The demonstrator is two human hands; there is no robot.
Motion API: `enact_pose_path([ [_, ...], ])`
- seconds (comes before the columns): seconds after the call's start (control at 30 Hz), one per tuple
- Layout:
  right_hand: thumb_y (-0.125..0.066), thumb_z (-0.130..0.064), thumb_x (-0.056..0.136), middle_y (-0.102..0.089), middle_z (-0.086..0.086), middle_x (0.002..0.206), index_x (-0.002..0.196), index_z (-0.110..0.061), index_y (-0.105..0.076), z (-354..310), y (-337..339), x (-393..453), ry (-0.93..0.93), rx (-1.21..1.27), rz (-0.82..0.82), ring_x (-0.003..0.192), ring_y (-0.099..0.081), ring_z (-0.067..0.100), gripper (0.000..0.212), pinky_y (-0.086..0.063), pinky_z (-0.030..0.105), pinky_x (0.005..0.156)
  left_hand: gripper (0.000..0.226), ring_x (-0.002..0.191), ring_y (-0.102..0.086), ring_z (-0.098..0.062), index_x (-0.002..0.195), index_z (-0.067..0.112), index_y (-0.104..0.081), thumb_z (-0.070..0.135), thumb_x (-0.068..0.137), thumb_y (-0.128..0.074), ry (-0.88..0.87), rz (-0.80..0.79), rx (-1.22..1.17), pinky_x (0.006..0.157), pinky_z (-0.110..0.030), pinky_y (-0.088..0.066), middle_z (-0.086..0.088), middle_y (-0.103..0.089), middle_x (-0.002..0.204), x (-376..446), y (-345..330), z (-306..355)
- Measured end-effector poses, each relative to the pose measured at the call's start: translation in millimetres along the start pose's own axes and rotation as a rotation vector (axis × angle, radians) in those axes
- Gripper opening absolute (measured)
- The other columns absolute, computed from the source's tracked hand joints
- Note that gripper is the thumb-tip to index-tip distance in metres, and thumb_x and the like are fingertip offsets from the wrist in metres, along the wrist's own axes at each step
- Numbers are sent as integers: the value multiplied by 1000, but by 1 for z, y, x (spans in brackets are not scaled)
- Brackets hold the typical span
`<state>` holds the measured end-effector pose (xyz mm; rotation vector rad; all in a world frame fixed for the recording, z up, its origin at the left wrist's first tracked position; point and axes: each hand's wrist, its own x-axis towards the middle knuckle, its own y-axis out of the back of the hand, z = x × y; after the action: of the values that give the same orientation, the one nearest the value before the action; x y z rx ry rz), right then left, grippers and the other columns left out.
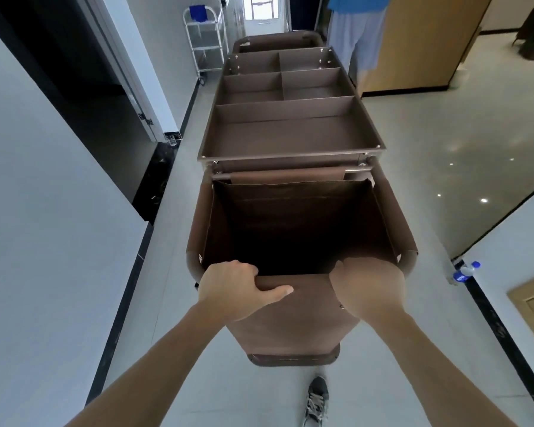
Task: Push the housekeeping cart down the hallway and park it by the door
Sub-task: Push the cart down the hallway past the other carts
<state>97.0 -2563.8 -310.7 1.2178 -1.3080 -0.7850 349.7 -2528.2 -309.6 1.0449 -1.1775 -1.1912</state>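
A grey shoe (pixel 316 399) is standing on the hallway floor (pixel 173 349). Both arms are reaching forward: the left hand (pixel 235 289) and right hand (pixel 369 288) are gripping the near rim of the brown housekeeping cart (pixel 290 140), fingers curled over it. Farther on, a person in blue (pixel 356 32) is standing beside a wooden door (pixel 420 41).

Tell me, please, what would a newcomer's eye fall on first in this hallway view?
The brown housekeeping cart fills the middle of the frame, its divided top tray and open linen bag holding nothing visible. The left hand and right hand grip the bag's near rim. Ahead on the right, a person in light shorts stands close to the cart's far end, and a metal trolley waits along the left wall.
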Motion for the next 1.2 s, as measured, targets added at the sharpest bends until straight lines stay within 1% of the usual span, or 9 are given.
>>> enact_pose_path([
  [0.23, -36, -45, 91, -28, -11, 40, 48, -29, -35, 16, -29, 112, 79, 12, 13, 37, -16, 2, 46, -8, 16, 44, 85, 43, -51, -7, 55, 29, -48, 107, 61, -13, 41, 26, 14, 43, -14, -29, 16, -47, 46, 105, -2, -11],
  [0.37, -33, -48, 94, -22, -13, 40, 49, -31, -21, 18, -42, 170, 120, 39, 14, 36, -19, 1, 49, -8, 16, 44, 85, 42, -50, -8, 53, 29, -48, 107, 59, -16, 61, 16, 20, 43, -17, -27, 15, -47, 45, 164, -2, -21],
  [0.43, -30, -55, 96, -28, -12, 41, 50, -29, -22, 22, -50, 201, 149, 58, -34, 37, -26, 3, 53, -12, 18, 43, 86, 41, -49, -8, 52, 28, -48, 108, 58, -17, 76, 29, 6, 43, -17, -28, 15, -46, 44, 195, -5, -27],
  [0.57, -17, -80, 91, -45, -10, 48, 55, -27, -41, 29, -66, 265, 242, 27, -98, 45, -43, 6, 68, -25, 21, 43, 86, 39, -46, -8, 50, 27, -46, 108, 59, -16, 58, 30, 11, 42, -18, -25, 14, -44, 42, 257, -9, -41],
  [0.73, -12, -96, 77, -52, -13, 56, 62, -30, -48, 33, -91, 356, 271, 45, -151, 53, -50, 5, 77, -28, 19, 49, 92, 41, -51, -10, 51, 28, -52, 108, 60, -7, 7, -21, 22, 43, -19, -29, 12, -49, 44, 347, -18, -64],
  [1.0, -1, -101, 66, -56, -16, 63, 65, -31, -54, 19, -120, 488, 166, 23, -251, 62, -52, 3, 88, -43, 26, 73, 95, 42, -52, -10, 55, 28, -53, 106, 60, 1, -31, -53, 23, 44, -19, -32, 12, -51, 48, 478, -28, -101],
  [1.07, 0, -102, 65, -57, -15, 61, 63, -30, -55, 16, -129, 517, 124, 17, -247, 61, -53, 3, 91, -45, 27, 75, 94, 41, -51, -10, 53, 28, -52, 107, 61, -3, -27, -44, 16, 42, -19, -31, 12, -50, 46, 509, -30, -109],
  [1.13, 1, -97, 73, -55, -14, 56, 59, -29, -55, 12, -139, 545, 100, -9, -233, 57, -53, 4, 89, -48, 28, 74, 93, 40, -50, -9, 53, 28, -52, 108, 60, -6, -11, -31, -5, 42, -19, -31, 13, -49, 45, 538, -32, -118],
  [1.2, 5, -85, 84, -55, -11, 51, 55, -27, -56, 8, -148, 573, 81, -55, -229, 53, -54, 5, 89, -49, 28, 65, 93, 42, -52, -9, 54, 28, -53, 108, 58, -7, 0, -38, -15, 43, -19, -34, 13, -50, 46, 565, -34, -126],
])
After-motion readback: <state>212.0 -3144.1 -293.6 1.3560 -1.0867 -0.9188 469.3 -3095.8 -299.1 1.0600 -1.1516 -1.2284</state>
